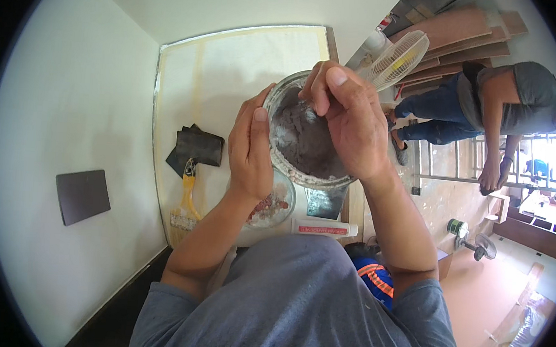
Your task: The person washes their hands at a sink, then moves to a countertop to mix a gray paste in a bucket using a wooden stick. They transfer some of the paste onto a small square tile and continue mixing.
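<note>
A round, open can (283, 160) of grey powder (302, 140) is sitting between a person's two hands, just in front of the chest and above a pale worktop (246, 63); its mouth is facing the viewer. The left hand (252, 153) is cupping the can's outer wall, fingers lying along the side. The right hand (357, 130) is reaching over the opposite rim, its fingers curling above the powder; whether they are pinching anything, I cannot tell.

Beneath the can, a clear round bowl (286, 190) holding reddish bits is partly showing. Near it, a white tube with a red label (323, 228) and a silvery flat piece (324, 203) are lying. Towards the left, a yellow-handled paintbrush (189, 190) is resting with its handle end against dark square sheets (201, 147).

Farther left, a dark rectangular plate (83, 197) is standing out against the white wall (117, 100). On the right, beyond a pale fan (399, 60), another person (476, 100) in jeans is bending forward beside a metal ladder-like frame (459, 179); wooden boards (452, 31) are lying behind.
</note>
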`<state>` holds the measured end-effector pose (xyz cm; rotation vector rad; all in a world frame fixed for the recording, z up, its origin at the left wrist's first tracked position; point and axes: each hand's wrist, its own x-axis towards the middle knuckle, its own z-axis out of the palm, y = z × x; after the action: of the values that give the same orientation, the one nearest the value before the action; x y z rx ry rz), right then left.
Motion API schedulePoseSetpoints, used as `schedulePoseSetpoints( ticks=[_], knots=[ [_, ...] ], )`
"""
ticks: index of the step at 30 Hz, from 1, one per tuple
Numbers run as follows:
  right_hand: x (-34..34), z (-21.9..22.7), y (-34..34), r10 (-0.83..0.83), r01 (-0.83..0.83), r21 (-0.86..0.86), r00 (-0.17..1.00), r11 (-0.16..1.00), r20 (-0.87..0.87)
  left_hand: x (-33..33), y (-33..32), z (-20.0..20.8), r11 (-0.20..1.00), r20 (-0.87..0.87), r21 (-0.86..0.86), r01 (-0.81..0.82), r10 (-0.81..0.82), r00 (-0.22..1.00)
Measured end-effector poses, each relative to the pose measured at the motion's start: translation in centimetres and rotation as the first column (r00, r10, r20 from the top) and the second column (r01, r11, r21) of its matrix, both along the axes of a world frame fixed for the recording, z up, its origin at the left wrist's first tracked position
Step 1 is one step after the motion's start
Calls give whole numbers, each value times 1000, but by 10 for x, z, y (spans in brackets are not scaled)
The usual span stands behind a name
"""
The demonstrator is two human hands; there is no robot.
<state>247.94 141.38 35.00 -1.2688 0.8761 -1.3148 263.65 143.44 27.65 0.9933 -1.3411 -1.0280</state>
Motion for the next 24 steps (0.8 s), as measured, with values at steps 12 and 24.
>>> schedulePoseSetpoints(
  ticks=[12, 24],
  knots=[
    [-10, 20, 27, -69, 115, 173, 965, 978, -252, 1, -2, 1, 999, 10, 46, 13, -13, 1000],
    [4, 7, -3, -258, 264, 75, 963, 961, -83, 1, -1, -2, 999, -33, 18, 26, -25, 999]
  ],
)
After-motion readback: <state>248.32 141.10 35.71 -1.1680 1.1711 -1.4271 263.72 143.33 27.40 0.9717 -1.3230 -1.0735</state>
